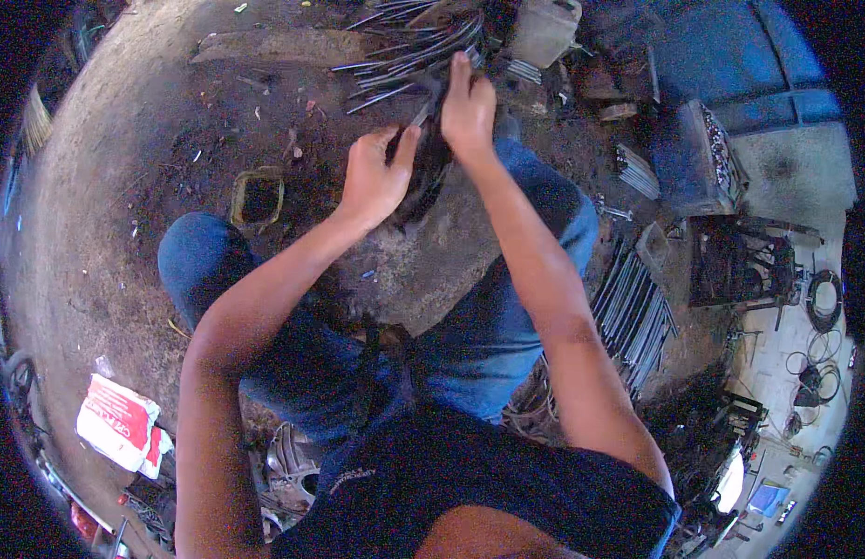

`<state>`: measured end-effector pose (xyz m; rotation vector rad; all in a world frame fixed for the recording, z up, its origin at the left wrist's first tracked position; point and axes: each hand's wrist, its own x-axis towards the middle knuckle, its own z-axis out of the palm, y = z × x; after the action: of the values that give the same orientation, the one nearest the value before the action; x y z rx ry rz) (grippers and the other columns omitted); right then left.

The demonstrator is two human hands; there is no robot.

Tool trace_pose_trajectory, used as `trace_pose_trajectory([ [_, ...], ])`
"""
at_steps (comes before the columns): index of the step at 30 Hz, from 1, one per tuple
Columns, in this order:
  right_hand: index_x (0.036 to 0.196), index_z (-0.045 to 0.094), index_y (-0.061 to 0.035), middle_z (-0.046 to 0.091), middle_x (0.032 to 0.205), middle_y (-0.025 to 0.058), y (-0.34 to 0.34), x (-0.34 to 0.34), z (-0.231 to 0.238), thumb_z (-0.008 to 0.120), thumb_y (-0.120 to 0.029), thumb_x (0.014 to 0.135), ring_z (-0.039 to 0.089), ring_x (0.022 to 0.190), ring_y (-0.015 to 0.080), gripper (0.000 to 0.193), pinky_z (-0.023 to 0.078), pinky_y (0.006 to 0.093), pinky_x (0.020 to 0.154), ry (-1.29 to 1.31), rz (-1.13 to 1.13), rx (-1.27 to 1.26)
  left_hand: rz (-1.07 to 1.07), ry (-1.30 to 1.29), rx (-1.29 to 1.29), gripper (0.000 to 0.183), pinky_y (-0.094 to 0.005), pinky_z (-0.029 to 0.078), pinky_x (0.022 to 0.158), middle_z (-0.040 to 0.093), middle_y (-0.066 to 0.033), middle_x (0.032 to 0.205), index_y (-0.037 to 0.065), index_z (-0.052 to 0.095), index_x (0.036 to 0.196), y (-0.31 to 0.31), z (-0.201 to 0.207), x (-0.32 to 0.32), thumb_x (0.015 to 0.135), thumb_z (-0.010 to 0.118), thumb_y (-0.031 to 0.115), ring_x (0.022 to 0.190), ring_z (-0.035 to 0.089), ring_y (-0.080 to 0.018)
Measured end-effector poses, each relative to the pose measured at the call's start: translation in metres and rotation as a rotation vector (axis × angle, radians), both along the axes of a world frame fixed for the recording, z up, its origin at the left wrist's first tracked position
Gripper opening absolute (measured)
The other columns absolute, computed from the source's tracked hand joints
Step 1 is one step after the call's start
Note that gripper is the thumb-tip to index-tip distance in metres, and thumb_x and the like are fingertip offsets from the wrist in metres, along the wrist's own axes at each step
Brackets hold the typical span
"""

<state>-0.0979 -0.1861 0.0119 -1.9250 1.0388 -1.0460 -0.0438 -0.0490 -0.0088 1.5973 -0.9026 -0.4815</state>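
My left hand (374, 182) is closed around a thin grey metal piece (421, 115), whose end shows past the thumb. What lies inside the palm is hidden. Up and to the right of it, my right hand (469, 116) has its fingers curled together, and anything in them is hidden by the hand itself. Beyond both hands, a spread of long, dark, thin metal rods (409, 70) lies on the ground, close to the right fingertips. A dark, blurred shape fills the gap between my hands.
An open square container (259, 198) stands left of my hands. A pale jerrycan (546, 33) is at the far side. Many rods (634, 312) lie in rows to the right of my leg, near a dark metal frame (744, 261). A red-and-white sack (117, 424) lies at lower left.
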Motion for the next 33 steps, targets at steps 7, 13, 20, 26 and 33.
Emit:
trace_pose_trajectory([
  [7,0.118,0.056,-0.0036,0.060,0.118,0.0127,-0.078,-0.042,-0.019,0.034,-0.034,0.101,0.057,0.110,0.0310,0.042,0.043,0.0529,0.094,-0.640,0.014,0.965,0.025,0.034,0.037,0.039,-0.0408,0.046,0.067,0.061,-0.0304,0.077,-0.010,0.062,0.084,-0.011,-0.012,0.004,0.090,0.057,0.029,0.074,0.064,-0.0387],
  [13,0.118,0.056,-0.0075,0.060,0.117,0.0080,-0.035,-0.024,0.007,0.038,-0.036,0.099,0.058,0.105,0.0269,0.038,0.046,0.0510,0.088,-0.784,-0.033,1.001,0.004,0.048,-0.013,0.037,-0.0400,0.046,0.066,0.062,-0.0220,0.068,-0.008,0.063,0.084,-0.009,-0.022,0.000,0.091,0.055,0.027,0.066,0.062,-0.0245],
  [20,0.127,0.045,0.0030,0.058,0.116,0.0172,0.003,0.009,-0.050,0.060,-0.021,0.091,0.054,0.102,0.0225,0.046,0.041,0.0330,0.091,-0.293,-0.024,-0.044,-0.016,0.126,0.076,0.034,-0.0402,0.043,0.062,0.060,-0.0217,0.066,-0.008,0.061,0.083,-0.010,-0.014,0.000,0.092,0.054,0.023,0.059,0.056,-0.0211],
  [26,0.094,0.062,0.0041,0.064,0.080,0.0132,-0.007,0.001,-0.031,0.058,-0.013,0.090,0.057,0.076,0.0139,0.018,0.047,0.0303,0.074,-0.147,0.137,-0.333,0.034,0.021,-0.091,0.034,-0.0412,0.044,0.065,0.060,-0.0274,0.071,-0.008,0.061,0.081,-0.008,-0.003,-0.001,0.091,0.054,0.023,0.063,0.061,-0.0348],
  [33,0.107,0.064,0.0020,0.066,0.102,0.0210,0.021,-0.010,-0.025,0.057,-0.008,0.090,0.066,0.097,0.0292,0.021,0.049,0.0323,0.085,-0.022,0.270,-0.328,0.038,-0.053,-0.021,0.033,-0.0426,0.044,0.063,0.057,-0.0275,0.067,-0.007,0.061,0.079,-0.002,-0.015,0.011,0.090,0.055,0.023,0.061,0.061,-0.0340],
])
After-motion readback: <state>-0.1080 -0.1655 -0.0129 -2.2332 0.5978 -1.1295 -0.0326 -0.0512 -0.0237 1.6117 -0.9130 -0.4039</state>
